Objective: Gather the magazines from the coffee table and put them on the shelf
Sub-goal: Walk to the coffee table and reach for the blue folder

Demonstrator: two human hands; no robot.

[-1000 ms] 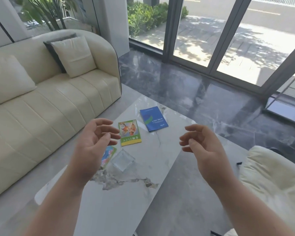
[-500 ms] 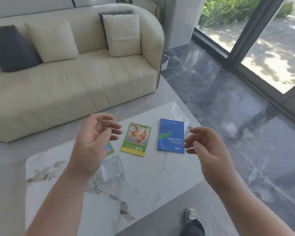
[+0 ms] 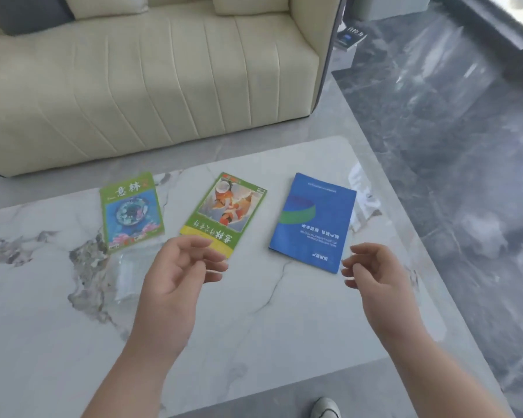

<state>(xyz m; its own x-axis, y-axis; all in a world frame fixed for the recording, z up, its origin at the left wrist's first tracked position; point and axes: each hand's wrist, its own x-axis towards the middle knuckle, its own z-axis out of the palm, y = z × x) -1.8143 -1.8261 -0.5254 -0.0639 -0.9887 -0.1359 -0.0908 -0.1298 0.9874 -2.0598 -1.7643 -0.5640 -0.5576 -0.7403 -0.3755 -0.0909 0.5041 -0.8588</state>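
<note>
While both hands hover empty, left hand (image 3: 175,276), right hand (image 3: 375,273), fingers apart, magazine (image 3: 132,211) titled 意林.

3 magazines flat on coffee table (image 3: 284,327), 2 green-bordered (image 3: 132,210) (image 3: 225,211), 1 blue (image 3: 313,221)

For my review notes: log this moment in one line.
stage: reaching | left hand: open, empty | right hand: open, empty | three magazines on coffee table

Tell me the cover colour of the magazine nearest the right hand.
Blue, with a green curved band, seen in the head view: the blue magazine beside the right hand.
</note>
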